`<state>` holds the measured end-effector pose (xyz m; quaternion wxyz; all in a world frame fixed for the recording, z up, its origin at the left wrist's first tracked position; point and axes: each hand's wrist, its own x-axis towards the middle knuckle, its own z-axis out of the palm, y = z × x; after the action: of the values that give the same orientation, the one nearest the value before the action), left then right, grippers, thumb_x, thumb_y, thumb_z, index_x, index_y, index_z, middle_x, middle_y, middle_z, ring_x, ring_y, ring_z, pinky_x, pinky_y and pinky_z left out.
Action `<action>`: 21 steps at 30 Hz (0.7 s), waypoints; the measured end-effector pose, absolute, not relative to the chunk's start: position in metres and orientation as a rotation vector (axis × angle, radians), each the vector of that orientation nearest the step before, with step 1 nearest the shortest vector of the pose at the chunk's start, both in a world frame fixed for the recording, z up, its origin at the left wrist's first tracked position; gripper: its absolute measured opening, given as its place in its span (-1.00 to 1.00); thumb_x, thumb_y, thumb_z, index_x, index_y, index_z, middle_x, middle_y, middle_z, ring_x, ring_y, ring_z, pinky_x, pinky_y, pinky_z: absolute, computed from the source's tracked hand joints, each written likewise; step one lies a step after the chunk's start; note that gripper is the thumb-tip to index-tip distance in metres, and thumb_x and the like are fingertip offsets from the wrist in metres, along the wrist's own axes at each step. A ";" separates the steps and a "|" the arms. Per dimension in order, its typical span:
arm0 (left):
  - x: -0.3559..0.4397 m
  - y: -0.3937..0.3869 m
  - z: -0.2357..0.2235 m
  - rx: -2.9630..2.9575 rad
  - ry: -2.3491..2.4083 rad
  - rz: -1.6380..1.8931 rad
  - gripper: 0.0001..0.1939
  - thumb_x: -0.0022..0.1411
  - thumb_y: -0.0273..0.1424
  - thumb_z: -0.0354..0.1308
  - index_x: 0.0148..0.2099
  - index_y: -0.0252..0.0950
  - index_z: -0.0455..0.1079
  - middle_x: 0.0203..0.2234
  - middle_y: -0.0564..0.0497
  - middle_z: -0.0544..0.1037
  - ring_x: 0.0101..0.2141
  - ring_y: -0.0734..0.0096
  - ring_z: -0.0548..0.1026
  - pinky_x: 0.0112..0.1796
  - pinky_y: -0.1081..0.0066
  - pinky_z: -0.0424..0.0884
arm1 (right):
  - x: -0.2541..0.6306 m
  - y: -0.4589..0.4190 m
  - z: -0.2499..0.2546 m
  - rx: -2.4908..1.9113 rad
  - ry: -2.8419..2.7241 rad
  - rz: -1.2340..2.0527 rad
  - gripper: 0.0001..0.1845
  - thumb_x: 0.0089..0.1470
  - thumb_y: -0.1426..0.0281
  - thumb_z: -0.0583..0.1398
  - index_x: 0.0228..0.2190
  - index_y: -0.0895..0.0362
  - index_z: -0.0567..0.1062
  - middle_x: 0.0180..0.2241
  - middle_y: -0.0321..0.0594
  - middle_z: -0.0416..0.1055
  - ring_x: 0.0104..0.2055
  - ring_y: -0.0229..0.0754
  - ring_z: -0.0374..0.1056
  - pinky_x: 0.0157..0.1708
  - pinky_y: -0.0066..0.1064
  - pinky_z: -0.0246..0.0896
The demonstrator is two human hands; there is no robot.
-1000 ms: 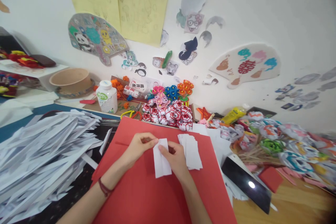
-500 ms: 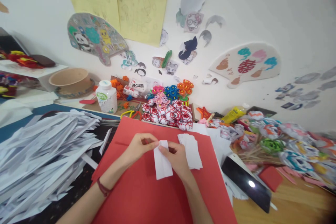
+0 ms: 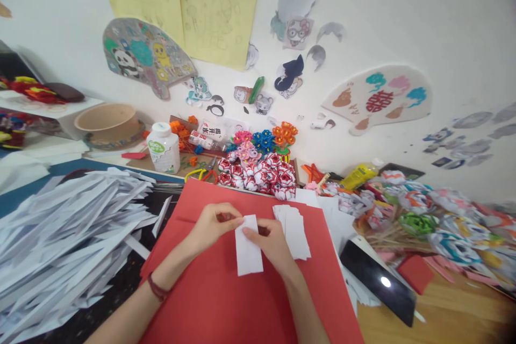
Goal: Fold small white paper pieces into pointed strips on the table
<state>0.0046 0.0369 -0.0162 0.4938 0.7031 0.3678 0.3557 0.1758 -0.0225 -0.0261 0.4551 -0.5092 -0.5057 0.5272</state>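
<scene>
Between my two hands is a small white paper rectangle (image 3: 249, 252), held up over a large red sheet (image 3: 213, 295). My left hand (image 3: 215, 226) pinches its upper left edge between thumb and finger. From the right, my right hand (image 3: 272, 239) grips the same paper, thumb on the front and fingers behind, partly hidden. Just beyond my right hand lies a stack of white paper rectangles (image 3: 296, 231) on the red sheet.
Folded white paper strips (image 3: 72, 242) are heaped at the left. Red-and-white paper flowers (image 3: 262, 174) and a white bottle (image 3: 163, 148) line the back. A dark phone (image 3: 379, 279) and colourful folded paper pieces (image 3: 423, 220) lie at the right.
The white paper has shifted slightly left at its lower end and now looks flatter, its crease less visible. Both hands keep their grip almost in place.
</scene>
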 end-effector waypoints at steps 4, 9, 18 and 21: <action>0.005 0.038 -0.018 1.689 0.894 0.863 -0.80 0.09 -0.30 0.19 -0.41 -0.34 0.50 -0.48 -0.03 0.54 -0.44 0.39 0.43 -0.42 0.48 0.28 | 0.178 -0.022 -0.029 -1.306 -1.244 1.290 -0.65 -0.07 0.18 0.26 -0.39 0.24 0.57 -0.45 -0.17 0.50 -0.44 -0.17 0.35 -0.45 -0.40 0.23; 0.007 0.038 -0.022 1.574 0.854 0.839 -0.80 0.08 -0.30 0.21 -0.41 -0.37 0.48 -0.49 -0.04 0.55 -0.44 0.38 0.44 -0.40 0.47 0.32 | 0.176 -0.022 -0.034 -1.304 -1.209 1.271 -0.67 -0.08 0.19 0.26 -0.44 0.24 0.57 -0.52 -0.23 0.46 -0.51 -0.23 0.30 -0.52 -0.45 0.17; 0.008 0.036 -0.025 1.441 0.800 0.841 -0.80 0.04 -0.31 0.25 -0.43 -0.39 0.47 -0.52 -0.02 0.52 -0.46 0.44 0.42 -0.39 0.49 0.32 | 0.175 -0.022 -0.031 -1.218 -1.144 1.317 -0.68 -0.09 0.22 0.28 -0.35 0.22 0.58 -0.44 -0.19 0.51 -0.46 -0.19 0.36 -0.45 -0.40 0.24; 0.008 0.036 -0.025 1.435 0.800 0.834 -0.81 0.02 -0.32 0.26 -0.43 -0.38 0.47 -0.54 0.00 0.52 -0.48 0.45 0.40 -0.42 0.50 0.30 | 0.175 -0.022 -0.031 -1.204 -1.142 1.325 -0.68 -0.09 0.23 0.28 -0.35 0.22 0.59 -0.43 -0.18 0.52 -0.45 -0.19 0.37 -0.45 -0.40 0.25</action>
<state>0.0075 0.0360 -0.0248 0.6048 0.6204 0.3458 0.3603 0.1747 -0.0223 -0.0315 0.4873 -0.4953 -0.4695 0.5447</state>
